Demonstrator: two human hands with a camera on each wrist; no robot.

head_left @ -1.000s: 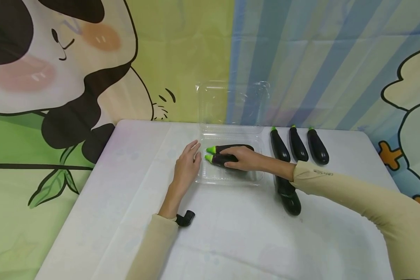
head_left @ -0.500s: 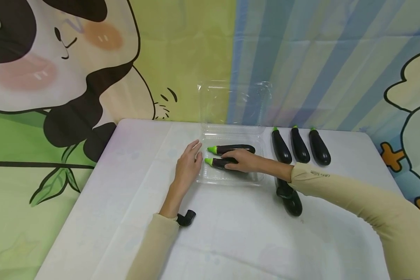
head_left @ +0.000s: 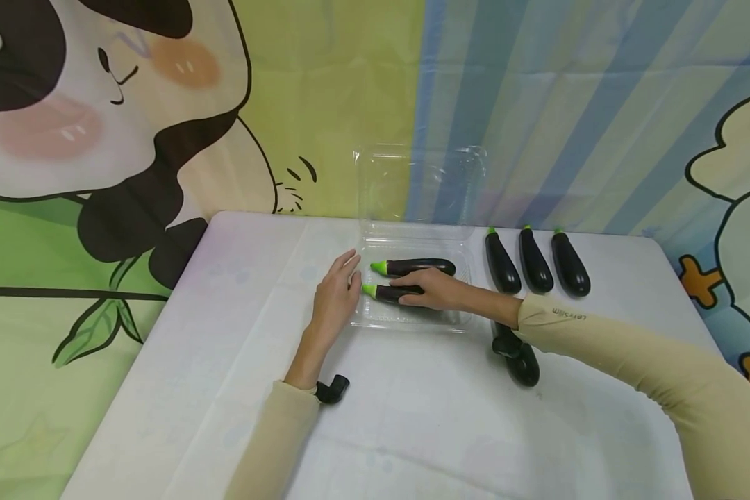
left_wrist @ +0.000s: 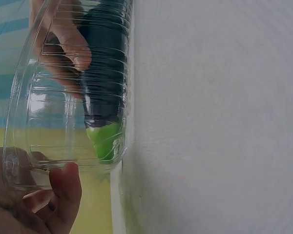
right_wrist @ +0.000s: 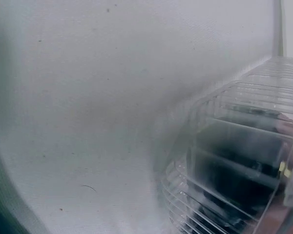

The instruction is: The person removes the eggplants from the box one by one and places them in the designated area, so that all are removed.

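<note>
In the head view, a clear plastic clamshell box [head_left: 375,318] stands on the table with its lid [head_left: 421,184] raised at the back. Two dark eggplants with green stem ends lie crosswise in it. My right hand [head_left: 434,288] grips the front eggplant [head_left: 387,293] from above; the back eggplant [head_left: 421,267] lies just behind. My left hand [head_left: 336,295] rests at the box's left end, its fingers fairly straight. The left wrist view has its thumb [left_wrist: 66,187] against the end wall, near the green stem [left_wrist: 105,141]. Blur covers most of the right hand in the right wrist view.
Three eggplants [head_left: 534,260] lie side by side on the table [head_left: 412,417] right of the box. Closer, another dark eggplant [head_left: 525,364] lies by the right wrist, partly hidden by a black wrist piece [head_left: 506,344]. A printed cloth [head_left: 331,104] hangs behind the table.
The front eggplant has shifted slightly left and toward me under my right hand, widening the gap to the back eggplant. My left hand stays in place.
</note>
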